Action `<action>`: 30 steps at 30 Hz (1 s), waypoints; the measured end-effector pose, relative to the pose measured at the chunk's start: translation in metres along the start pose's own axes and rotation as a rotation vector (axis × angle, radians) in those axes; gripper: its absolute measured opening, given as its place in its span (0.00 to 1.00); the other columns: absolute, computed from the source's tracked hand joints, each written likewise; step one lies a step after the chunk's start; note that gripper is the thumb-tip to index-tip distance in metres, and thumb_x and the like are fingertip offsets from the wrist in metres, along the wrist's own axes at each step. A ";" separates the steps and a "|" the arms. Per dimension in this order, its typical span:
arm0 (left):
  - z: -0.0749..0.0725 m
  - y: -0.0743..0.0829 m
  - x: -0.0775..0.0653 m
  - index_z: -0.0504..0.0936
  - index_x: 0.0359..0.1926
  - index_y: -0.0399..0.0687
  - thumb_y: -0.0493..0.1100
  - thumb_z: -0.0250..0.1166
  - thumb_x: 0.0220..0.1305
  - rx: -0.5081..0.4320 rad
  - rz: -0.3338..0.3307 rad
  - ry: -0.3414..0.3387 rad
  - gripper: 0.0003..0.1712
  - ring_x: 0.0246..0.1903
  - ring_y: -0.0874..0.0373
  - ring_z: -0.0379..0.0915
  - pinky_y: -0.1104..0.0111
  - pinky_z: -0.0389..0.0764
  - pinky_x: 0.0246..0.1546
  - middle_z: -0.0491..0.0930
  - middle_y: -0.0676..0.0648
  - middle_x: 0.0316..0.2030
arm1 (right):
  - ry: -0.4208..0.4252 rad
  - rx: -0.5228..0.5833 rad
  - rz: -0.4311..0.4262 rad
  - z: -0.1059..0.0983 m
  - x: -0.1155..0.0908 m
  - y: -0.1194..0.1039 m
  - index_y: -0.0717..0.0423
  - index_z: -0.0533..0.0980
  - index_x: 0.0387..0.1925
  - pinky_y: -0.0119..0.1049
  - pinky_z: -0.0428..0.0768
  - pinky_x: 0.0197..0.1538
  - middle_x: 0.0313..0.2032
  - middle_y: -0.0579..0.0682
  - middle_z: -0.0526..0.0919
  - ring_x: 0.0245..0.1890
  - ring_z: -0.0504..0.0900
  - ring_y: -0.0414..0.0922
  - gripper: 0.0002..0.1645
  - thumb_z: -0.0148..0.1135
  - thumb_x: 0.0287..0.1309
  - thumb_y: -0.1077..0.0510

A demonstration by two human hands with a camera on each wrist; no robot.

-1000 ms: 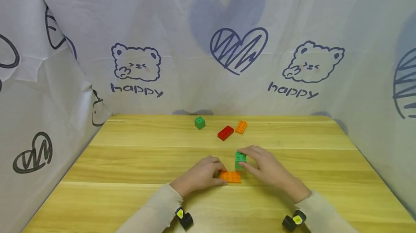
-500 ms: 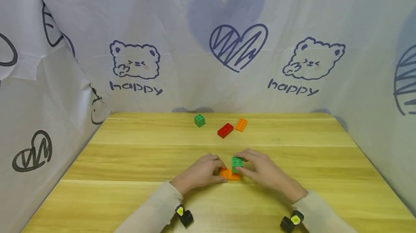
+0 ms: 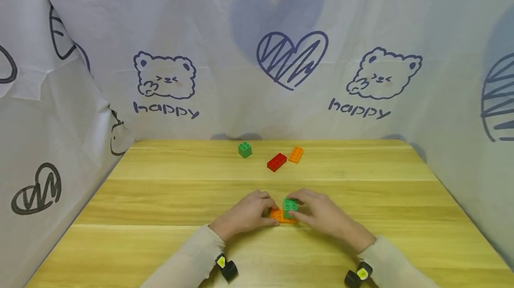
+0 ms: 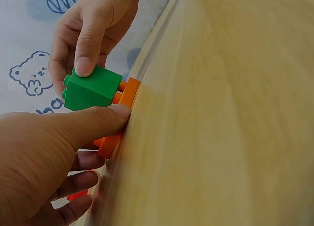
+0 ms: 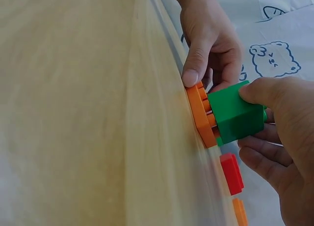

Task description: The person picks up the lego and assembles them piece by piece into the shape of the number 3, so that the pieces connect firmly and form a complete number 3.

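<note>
Orange plate (image 5: 199, 115) is being held at its left end on the table (image 3: 180, 199), gripped between thumb and fingers of the left hand (image 3: 249, 212). Over the plate's right end, the green block (image 5: 238, 114) is being pinched by the right hand (image 3: 327, 219). Studs (image 5: 211, 119) are being exposed in the gap between them, so the join is judged to be lined up but not pressed home; whether any stud is being engaged cannot be told. Farther back, a second green block (image 3: 245, 150), red block (image 3: 277, 162) and second orange plate (image 3: 296, 154) are being left unjoined, well apart from this pair.
</note>
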State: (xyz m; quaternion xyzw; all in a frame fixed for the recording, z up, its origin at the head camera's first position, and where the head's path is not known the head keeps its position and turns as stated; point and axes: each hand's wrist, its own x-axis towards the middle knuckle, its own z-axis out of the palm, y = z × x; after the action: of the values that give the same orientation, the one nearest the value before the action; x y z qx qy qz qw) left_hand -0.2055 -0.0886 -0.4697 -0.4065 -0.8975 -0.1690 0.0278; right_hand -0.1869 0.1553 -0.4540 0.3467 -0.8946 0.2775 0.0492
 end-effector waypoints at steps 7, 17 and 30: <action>-0.001 0.004 -0.002 0.85 0.43 0.50 0.56 0.71 0.58 -0.012 -0.037 -0.017 0.18 0.34 0.63 0.66 0.73 0.71 0.37 0.76 0.56 0.36 | -0.008 0.013 0.002 0.003 -0.002 -0.002 0.48 0.77 0.54 0.35 0.80 0.47 0.49 0.41 0.80 0.44 0.81 0.39 0.21 0.65 0.62 0.46; 0.000 0.005 -0.001 0.86 0.43 0.50 0.56 0.71 0.58 -0.013 -0.045 -0.012 0.18 0.35 0.63 0.67 0.73 0.72 0.39 0.77 0.56 0.37 | -0.016 -0.009 -0.028 0.001 -0.004 -0.003 0.50 0.77 0.53 0.33 0.81 0.45 0.47 0.42 0.81 0.43 0.82 0.41 0.21 0.66 0.62 0.47; -0.001 0.006 -0.001 0.86 0.42 0.50 0.56 0.72 0.57 -0.003 -0.046 0.010 0.18 0.36 0.62 0.68 0.72 0.73 0.40 0.78 0.56 0.38 | -0.010 -0.018 -0.024 0.001 -0.002 -0.003 0.52 0.79 0.51 0.34 0.81 0.43 0.45 0.44 0.82 0.40 0.82 0.42 0.20 0.68 0.60 0.49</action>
State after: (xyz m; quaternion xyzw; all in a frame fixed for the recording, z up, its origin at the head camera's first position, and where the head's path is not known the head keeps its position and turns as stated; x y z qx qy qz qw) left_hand -0.2006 -0.0854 -0.4674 -0.3849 -0.9062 -0.1730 0.0278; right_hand -0.1831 0.1540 -0.4536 0.3584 -0.8931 0.2671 0.0510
